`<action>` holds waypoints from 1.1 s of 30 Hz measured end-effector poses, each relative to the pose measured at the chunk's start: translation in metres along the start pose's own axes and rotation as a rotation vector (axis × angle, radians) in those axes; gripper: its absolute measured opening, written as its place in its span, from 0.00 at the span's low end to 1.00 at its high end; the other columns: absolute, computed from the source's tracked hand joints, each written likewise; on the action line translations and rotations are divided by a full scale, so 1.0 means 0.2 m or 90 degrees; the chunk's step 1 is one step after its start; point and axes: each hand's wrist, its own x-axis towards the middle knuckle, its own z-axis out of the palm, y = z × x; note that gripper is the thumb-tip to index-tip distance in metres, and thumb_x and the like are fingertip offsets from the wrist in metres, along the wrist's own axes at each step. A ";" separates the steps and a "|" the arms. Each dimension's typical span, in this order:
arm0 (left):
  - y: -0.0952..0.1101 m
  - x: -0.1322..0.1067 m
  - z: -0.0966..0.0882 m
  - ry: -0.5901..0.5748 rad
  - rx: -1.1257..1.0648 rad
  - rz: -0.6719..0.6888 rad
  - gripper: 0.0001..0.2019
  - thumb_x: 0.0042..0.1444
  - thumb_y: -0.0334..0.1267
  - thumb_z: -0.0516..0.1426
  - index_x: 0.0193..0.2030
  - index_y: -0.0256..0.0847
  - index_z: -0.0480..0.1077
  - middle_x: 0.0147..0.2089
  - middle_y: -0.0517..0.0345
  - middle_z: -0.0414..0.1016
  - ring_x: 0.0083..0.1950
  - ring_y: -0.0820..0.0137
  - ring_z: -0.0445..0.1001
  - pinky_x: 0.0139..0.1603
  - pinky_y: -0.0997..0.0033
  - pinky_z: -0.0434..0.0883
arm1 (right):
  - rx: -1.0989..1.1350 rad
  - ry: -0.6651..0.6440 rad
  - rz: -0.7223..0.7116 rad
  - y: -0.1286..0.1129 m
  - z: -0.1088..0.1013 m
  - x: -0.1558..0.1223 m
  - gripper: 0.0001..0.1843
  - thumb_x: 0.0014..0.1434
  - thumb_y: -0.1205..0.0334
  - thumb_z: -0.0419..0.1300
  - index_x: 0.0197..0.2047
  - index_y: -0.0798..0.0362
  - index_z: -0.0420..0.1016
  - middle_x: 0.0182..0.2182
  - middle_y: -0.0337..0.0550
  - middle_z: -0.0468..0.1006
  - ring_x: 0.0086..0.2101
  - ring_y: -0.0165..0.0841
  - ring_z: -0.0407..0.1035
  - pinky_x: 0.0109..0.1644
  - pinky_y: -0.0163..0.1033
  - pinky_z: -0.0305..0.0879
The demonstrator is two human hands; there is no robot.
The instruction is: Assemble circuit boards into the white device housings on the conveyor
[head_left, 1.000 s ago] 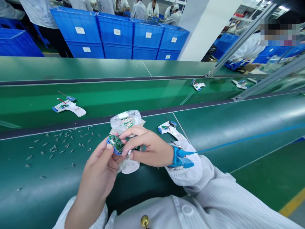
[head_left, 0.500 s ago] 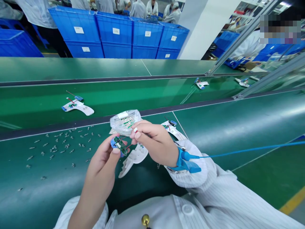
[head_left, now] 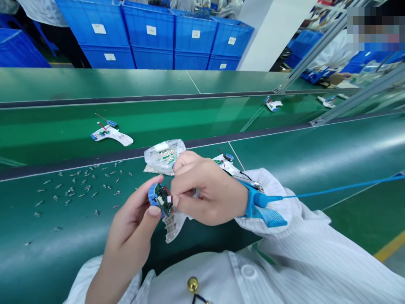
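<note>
My left hand (head_left: 136,219) pinches a small green circuit board in a blue round frame (head_left: 160,198) between thumb and fingers. My right hand (head_left: 205,190) is closed against the board's right side and also grips a white plastic housing shell (head_left: 174,226) that hangs down below both hands. A blue wrist strap (head_left: 253,204) with a blue cord sits on my right wrist. Both hands are above the near green bench (head_left: 47,249).
A clear bag of parts (head_left: 163,155) and another white housing (head_left: 228,164) lie just behind my hands. Several small metal pieces (head_left: 79,190) are scattered at left. More housings (head_left: 110,133) ride the green conveyor (head_left: 190,118). Blue crates (head_left: 152,38) stand behind.
My hands have closed together again; the right hand came down against the board. The white shell has turned to hang downward. The housings on the conveyor have drifted right.
</note>
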 end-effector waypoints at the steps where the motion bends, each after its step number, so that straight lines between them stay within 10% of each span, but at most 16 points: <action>1: 0.00 0.00 -0.01 -0.014 0.003 0.002 0.18 0.55 0.46 0.60 0.54 0.53 0.72 0.47 0.60 0.79 0.43 0.70 0.77 0.39 0.81 0.72 | -0.005 -0.011 -0.002 -0.01 -0.01 0.00 0.15 0.52 0.70 0.48 0.16 0.53 0.57 0.14 0.34 0.61 0.21 0.26 0.51 0.39 0.37 0.56; 33: 0.04 0.01 -0.04 -0.056 0.248 0.100 0.18 0.56 0.45 0.58 0.54 0.53 0.72 0.43 0.58 0.79 0.38 0.65 0.74 0.35 0.75 0.70 | -0.254 -0.118 -0.051 -0.06 -0.04 0.01 0.13 0.51 0.69 0.50 0.17 0.54 0.55 0.16 0.38 0.59 0.27 0.31 0.50 0.38 0.44 0.49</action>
